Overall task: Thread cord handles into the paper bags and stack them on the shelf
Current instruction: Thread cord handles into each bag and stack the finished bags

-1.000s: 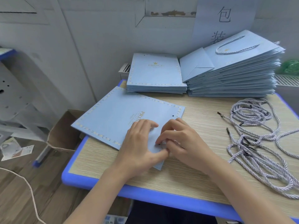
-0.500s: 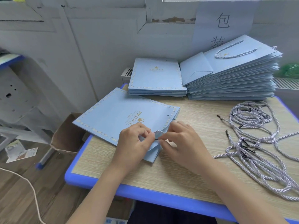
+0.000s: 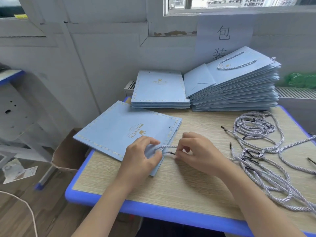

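From my feed I see two bare forearms reaching in from the bottom edge, with no sleeve on either one as far as the picture runs. My left hand and right hand wear no gloves, rings, watch or bands. The fingernails look short and plain. Below the table edge is something dark that I cannot make out.
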The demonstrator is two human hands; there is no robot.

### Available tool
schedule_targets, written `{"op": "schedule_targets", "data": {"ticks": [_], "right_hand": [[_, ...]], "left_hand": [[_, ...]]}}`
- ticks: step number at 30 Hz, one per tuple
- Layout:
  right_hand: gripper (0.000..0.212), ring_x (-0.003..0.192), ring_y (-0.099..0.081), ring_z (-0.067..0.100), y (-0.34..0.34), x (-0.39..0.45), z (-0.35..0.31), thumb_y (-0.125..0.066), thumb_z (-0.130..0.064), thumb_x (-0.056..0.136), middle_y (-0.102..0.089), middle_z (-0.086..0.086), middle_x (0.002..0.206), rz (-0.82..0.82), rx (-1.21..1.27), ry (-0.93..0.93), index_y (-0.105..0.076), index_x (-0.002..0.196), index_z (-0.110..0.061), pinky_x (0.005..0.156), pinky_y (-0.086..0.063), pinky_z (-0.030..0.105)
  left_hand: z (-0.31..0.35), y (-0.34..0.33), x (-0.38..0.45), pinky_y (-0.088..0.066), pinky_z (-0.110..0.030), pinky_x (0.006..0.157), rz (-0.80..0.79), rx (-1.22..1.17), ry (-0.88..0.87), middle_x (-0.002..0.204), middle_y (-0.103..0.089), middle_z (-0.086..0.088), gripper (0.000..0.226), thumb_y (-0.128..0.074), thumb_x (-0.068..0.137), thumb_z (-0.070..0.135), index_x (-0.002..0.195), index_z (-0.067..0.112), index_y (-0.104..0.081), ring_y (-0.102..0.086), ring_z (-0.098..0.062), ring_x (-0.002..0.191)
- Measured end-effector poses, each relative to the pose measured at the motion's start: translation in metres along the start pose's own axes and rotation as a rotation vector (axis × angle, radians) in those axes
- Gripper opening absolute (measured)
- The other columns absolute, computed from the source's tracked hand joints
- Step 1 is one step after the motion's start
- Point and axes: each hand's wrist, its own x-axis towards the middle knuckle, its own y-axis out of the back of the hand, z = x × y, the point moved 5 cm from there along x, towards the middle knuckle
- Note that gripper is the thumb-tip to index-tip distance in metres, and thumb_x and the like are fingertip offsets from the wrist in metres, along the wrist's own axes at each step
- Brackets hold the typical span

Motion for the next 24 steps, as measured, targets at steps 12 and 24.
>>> {"op": "schedule_targets", "data": {"ticks": [12, 24], "right_hand": [[0.017, 0.067, -0.044, 0.003, 0.028, -0.011, 0.039, -0.055, -0.013, 0.082, -0.050, -0.010, 0.071, -0.022, -0.017, -0.233, -0.059, 0.068, -0.021, 0.056, -0.031, 0.009], [0.019, 0.072, -0.047, 0.010, 0.017, -0.008, 0.032, -0.062, -0.039, 0.085, -0.054, -0.005, 0.076, 0.075, 0.026, -0.206, -0.059, 0.091, -0.021, 0.066, -0.037, 0.027]], "left_hand": [[0.004, -0.017, 0.055, -0.030, -0.019, 0.086, -0.162, 0.256, -0.040, 0.108, -0.054, 0.001, 0.019, -0.059, 0.090, 0.020, 0.108, 0.019, -0.065, -0.045, -0.016, 0.109], [0.002, -0.025, 0.043, -0.035, -0.025, 0.091, -0.209, 0.254, -0.140, 0.102, -0.056, 0.009, 0.063, -0.039, 0.073, 0.066, 0.109, 0.022, -0.066, -0.047, -0.010, 0.102]]}}
